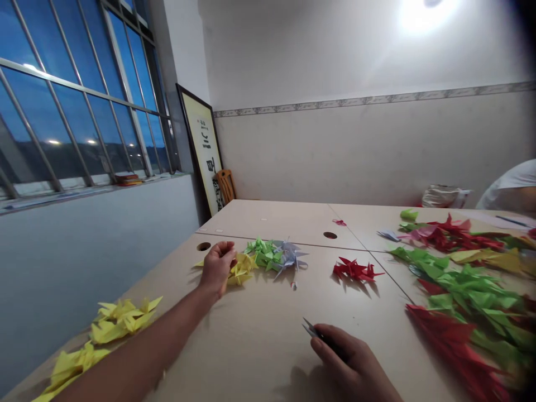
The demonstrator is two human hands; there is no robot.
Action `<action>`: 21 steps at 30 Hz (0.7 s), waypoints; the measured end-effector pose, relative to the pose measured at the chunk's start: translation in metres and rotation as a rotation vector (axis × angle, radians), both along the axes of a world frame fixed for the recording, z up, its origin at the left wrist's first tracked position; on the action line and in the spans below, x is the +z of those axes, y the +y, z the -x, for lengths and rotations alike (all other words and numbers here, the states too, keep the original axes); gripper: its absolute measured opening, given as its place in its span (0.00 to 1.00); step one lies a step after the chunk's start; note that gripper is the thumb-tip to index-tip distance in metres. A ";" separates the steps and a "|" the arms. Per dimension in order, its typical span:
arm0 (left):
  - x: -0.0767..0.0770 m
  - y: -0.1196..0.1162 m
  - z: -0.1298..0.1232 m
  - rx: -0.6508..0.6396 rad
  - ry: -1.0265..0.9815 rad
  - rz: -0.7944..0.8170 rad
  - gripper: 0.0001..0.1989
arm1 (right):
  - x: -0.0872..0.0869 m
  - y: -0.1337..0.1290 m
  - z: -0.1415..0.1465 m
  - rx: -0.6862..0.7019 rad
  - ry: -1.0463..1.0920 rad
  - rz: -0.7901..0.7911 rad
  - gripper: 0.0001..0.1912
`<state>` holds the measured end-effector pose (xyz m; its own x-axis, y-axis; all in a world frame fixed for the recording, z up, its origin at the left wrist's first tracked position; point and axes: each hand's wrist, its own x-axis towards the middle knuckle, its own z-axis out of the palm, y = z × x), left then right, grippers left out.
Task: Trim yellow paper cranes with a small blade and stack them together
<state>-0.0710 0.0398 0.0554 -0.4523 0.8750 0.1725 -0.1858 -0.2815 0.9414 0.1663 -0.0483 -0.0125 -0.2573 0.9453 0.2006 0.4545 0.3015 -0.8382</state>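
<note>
The left hand [216, 268], half-curled at 11 o'clock, has its fingers against a cluster of yellow folded-paper cranes [242, 269], though whether it grips them cannot be told. The right hand [347, 363], at 5 o'clock, is closed around a small pointed metal tool [314, 330]. A red paper crane [355, 271] lies on the beige table [251, 346] at 1 o'clock, with a heap of green and red paper cranes [464, 296] at 3 o'clock.

tall barred windows [75, 106] at dusk, framed calligraphy [201, 148] against a two-tone wall [335, 151], a wooden chair [225, 187] just beside it
</note>
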 end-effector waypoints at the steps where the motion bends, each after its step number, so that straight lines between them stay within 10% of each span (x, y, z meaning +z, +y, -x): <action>1: 0.003 0.005 0.010 0.020 0.049 0.029 0.10 | 0.000 0.000 0.000 0.001 -0.002 0.007 0.17; 12: 0.023 -0.092 0.108 -0.429 1.232 0.274 0.12 | 0.002 -0.002 -0.002 0.032 0.024 0.020 0.16; 21: -0.001 -0.104 0.108 -0.385 1.299 0.266 0.03 | 0.005 -0.005 0.000 -0.006 0.038 -0.008 0.13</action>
